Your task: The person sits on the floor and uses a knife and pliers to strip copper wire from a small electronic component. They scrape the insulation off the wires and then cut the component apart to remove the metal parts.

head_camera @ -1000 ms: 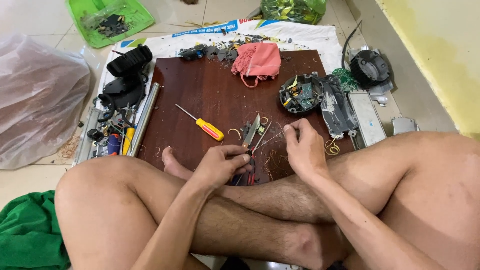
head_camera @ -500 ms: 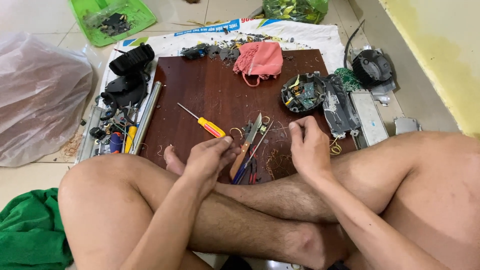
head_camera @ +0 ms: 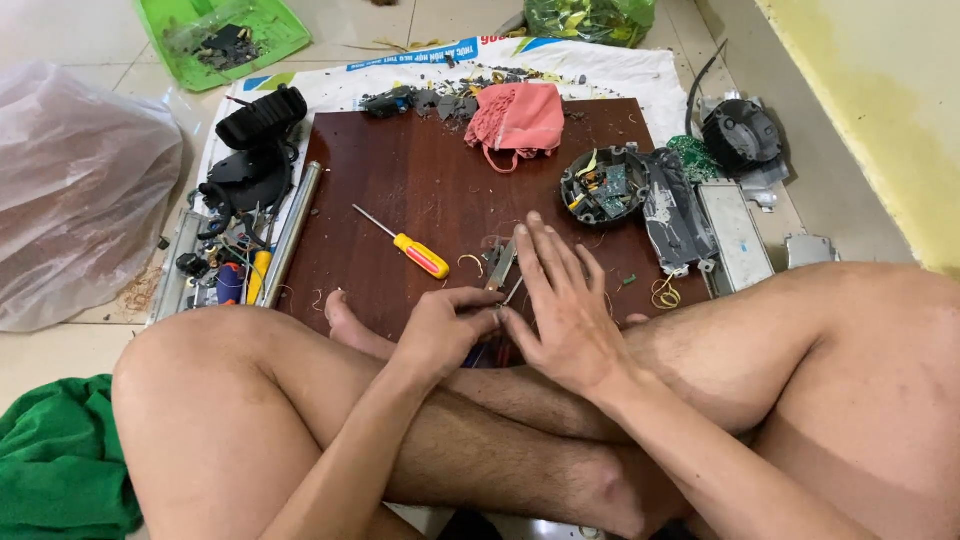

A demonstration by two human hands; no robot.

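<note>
Your dark brown wooden board (head_camera: 430, 190) lies on the floor before your crossed legs and carries the work. Since half a second ago your right hand (head_camera: 565, 305) has slid in from 3 o'clock and now lies flat, fingers spread, over the small grey metal pliers (head_camera: 500, 265) at the board's near edge; before, it sat apart by the scattered wire bits. Your left hand (head_camera: 445, 330) has stayed close at 6 o'clock, its grip curled and pinching the tool's lower end where red and blue handles peek out, so both hands now meet on that one tool. Whether the right thumb presses on it, I cannot tell.

At 9 o'clock a clear plastic bag (head_camera: 80, 190) bulges; at 7 o'clock lies green cloth (head_camera: 55, 460). A pink fabric mask (head_camera: 518, 118) sits at 12 o'clock. The round black housing with a green circuit board (head_camera: 603, 185) rests at 2 o'clock, near your right fingertips. The yellow-handled screwdriver (head_camera: 405, 245) lies just left of the hands, apart from them.
</note>
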